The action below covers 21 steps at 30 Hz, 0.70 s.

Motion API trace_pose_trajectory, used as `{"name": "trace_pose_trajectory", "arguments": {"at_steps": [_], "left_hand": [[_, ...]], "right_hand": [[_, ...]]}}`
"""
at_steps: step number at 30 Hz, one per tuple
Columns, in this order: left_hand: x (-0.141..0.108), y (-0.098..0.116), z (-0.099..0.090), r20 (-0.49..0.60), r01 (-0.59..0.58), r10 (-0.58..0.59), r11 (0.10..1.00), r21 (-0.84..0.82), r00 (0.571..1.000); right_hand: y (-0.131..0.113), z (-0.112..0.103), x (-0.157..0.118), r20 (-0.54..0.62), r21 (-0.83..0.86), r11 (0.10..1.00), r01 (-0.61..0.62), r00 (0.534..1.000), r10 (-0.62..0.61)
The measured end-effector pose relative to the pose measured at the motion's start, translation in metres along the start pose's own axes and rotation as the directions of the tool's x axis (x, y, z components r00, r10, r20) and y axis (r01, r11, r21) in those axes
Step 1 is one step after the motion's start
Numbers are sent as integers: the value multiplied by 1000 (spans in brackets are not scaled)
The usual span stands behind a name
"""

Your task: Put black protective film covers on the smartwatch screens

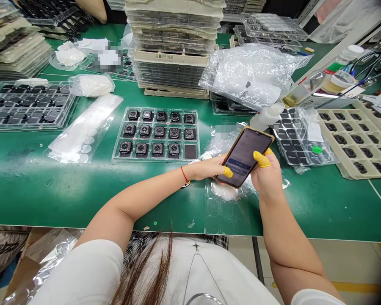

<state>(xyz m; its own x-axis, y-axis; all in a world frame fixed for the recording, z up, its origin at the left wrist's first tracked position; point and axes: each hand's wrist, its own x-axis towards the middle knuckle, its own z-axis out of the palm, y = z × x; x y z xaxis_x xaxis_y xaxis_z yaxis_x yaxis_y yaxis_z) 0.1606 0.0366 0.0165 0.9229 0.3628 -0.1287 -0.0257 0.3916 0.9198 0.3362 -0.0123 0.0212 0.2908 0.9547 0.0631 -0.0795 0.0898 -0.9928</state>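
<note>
Left hand (205, 167), right hand (267, 174) gripping smartphone (244, 156), yellow finger cots (262, 159) worn; watch-module tray (155, 134) nearby on green surface (51, 199).

An electronics workshop: green workbench (51, 199), stacked component trays (169, 42).

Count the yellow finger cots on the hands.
3. One cot is on the left hand. Two are on the right hand: one on the thumb, another just above it. More may be hidden behind the phone.
</note>
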Motion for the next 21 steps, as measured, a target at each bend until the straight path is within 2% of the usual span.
{"name": "trace_pose_trajectory", "arguments": {"at_steps": [4, 8, 11, 14, 19, 21], "left_hand": [[-1, 2, 1, 1, 33, -33, 999, -12, 999], [-1, 2, 1, -10, 24, -24, 1000, -9, 1000], [-1, 2, 1, -5, 20, -20, 1000, -4, 1000], [-1, 2, 1, -5, 20, -20, 1000, -2, 1000], [-2, 3, 3, 4, 17, -17, 1000, 19, 1000], [-2, 3, 3, 9, 19, -19, 999, 27, 1000]], "right_hand": [[1, -1, 1, -38, 9, 1000, -18, 999, 18], [-1, -2, 0, 54, 23, 1000, -6, 999, 5], [-2, -2, 1, 68, 28, 1000, 0, 998, -2], [-1, -1, 1, 28, 21, 1000, -11, 1000, 10], [3, -2, 3, -127, 43, 998, -42, 991, 47], [4, -3, 3, -109, 60, 997, -46, 993, 52]]}}
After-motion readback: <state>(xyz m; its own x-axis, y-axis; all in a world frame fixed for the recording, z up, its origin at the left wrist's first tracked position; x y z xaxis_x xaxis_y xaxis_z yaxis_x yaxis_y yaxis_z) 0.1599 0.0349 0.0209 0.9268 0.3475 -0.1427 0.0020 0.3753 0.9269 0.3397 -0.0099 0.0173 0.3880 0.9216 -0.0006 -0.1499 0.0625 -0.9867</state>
